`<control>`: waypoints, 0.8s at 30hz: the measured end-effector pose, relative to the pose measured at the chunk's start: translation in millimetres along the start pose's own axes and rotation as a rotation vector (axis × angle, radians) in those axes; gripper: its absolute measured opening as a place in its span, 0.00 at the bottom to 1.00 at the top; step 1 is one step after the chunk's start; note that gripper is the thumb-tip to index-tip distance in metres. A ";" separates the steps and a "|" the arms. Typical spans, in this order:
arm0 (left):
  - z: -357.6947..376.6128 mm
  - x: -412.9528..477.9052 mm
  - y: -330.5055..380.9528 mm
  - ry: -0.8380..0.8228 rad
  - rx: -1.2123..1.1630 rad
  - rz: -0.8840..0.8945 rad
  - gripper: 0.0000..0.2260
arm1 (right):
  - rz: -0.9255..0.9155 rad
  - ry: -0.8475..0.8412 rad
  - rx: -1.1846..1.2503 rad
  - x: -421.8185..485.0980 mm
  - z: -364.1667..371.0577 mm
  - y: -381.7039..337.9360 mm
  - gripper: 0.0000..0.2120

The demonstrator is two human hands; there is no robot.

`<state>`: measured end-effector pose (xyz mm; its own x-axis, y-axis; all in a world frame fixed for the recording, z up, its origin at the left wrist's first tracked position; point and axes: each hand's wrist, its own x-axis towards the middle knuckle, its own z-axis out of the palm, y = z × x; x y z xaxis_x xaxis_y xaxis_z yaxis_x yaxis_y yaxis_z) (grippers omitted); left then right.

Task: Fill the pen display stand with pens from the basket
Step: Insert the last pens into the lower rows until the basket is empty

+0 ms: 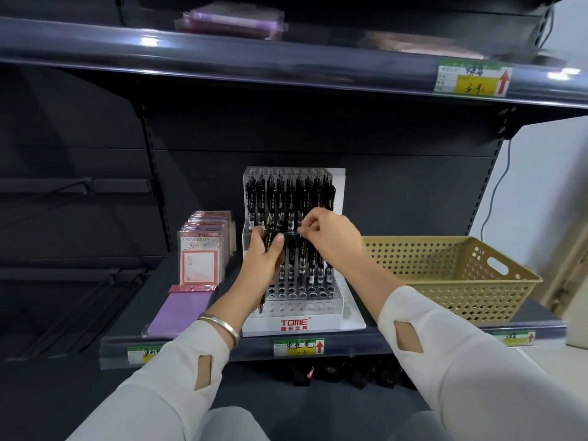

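Holding pens (269, 247) in left hand (263, 261), right hand (329, 238) pinching a pen (291, 236) at stand (294, 324).

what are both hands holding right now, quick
left hand: grips a bundle of black plastic pens
right hand: fingers curled, seems to pinch a single black pen at that bundle

Glossy clear plastic stand (337, 308); matt perforated plastic basket (461, 291)
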<state>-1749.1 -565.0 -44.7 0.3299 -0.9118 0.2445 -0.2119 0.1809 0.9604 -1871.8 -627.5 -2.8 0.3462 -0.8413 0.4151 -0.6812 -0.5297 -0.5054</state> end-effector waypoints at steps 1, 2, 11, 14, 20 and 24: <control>0.1 0.4 -1.5 0.002 -0.014 -0.003 0.20 | -0.003 0.023 -0.052 0.5 0.2 1.2 0.06; 0.4 0.7 -2.7 0.004 -0.030 -0.005 0.19 | -0.012 0.034 -0.088 1.5 0.7 2.2 0.06; 3.3 0.8 -12.2 0.026 -0.085 0.005 0.02 | -0.016 -0.023 -0.209 2.2 10.4 9.1 0.09; 4.5 -0.7 -13.3 0.021 -0.094 -0.007 0.05 | -0.017 -0.037 -0.203 1.6 11.1 10.1 0.08; 4.2 -3.7 -8.6 0.011 -0.160 -0.044 0.04 | -0.055 0.045 -0.095 4.5 4.0 6.1 0.08; 5.6 -6.6 -3.7 -0.051 -0.295 -0.072 0.04 | -0.050 -0.031 0.287 4.5 -3.0 -10.0 0.09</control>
<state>-1755.6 -561.8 -50.6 0.2863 -0.9421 0.1748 0.0888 0.2078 0.9741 -1865.3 -625.7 6.4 0.3977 -0.8139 0.4236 -0.4543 -0.5758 -0.6798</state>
